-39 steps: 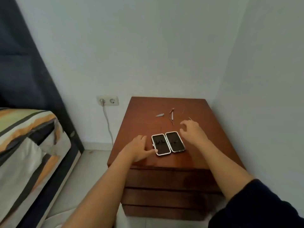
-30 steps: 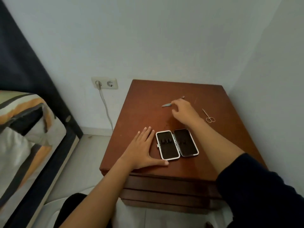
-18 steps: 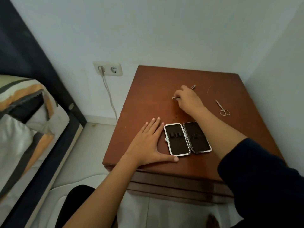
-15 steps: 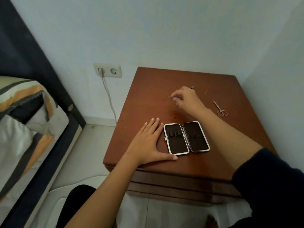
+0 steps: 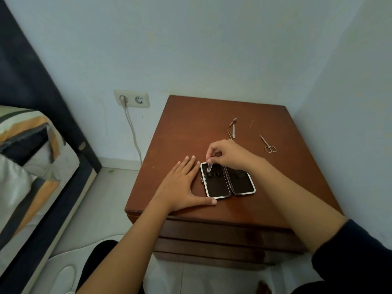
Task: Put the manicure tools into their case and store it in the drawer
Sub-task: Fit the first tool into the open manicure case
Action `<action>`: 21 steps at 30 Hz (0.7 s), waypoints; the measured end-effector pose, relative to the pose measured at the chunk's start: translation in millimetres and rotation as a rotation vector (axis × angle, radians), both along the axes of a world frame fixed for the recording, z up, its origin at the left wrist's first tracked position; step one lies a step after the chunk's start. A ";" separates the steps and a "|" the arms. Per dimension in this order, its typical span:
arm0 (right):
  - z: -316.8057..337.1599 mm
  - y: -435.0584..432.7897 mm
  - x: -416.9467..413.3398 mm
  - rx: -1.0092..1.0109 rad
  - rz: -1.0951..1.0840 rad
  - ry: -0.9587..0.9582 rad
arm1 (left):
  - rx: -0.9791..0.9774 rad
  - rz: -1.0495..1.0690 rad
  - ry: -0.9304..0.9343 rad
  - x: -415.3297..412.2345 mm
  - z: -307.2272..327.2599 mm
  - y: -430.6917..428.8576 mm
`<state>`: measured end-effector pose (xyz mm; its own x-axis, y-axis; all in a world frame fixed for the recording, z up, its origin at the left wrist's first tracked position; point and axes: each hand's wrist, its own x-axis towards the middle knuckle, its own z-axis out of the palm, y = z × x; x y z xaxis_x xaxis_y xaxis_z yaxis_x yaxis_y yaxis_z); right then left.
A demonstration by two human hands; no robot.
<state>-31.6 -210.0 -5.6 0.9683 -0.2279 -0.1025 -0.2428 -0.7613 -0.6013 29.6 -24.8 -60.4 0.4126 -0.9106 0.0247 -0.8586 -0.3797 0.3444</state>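
Tool going into the open case

Left hand [image 5: 182, 186] spread flat beside the case [image 5: 227, 180] on the nightstand [image 5: 186, 128] — right hand [image 5: 228, 154] pinches a small tool [image 5: 209, 167] over its left half; beyond lie loose tools [image 5: 232, 128] and scissors [image 5: 267, 144].

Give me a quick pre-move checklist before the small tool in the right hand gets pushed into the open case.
1. Case open and flat on the nightstand: ok.
2. Left hand flat beside the case's left edge to steady it: ok.
3. Right hand pinching the small metal tool, tip over the left half: ok.
4. Tool tip lined up with an elastic loop: cannot tell, too small.
5. Other tools packed: not ok; scissors and tweezers-like pieces lie loose behind the case.
6. Drawer open for storing: not ok, fronts look shut.
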 end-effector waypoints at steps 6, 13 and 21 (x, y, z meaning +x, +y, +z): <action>6.8 2.7 4.2 -0.148 0.139 0.057 | -0.005 -0.001 0.014 0.7 0.7 0.2; -7.1 13.0 -9.7 -0.178 0.146 -0.015 | -0.004 0.009 0.027 -0.4 0.9 0.4; 2.3 -0.2 -15.8 -0.121 0.123 -0.045 | -0.018 0.005 0.019 1.9 -2.1 -0.1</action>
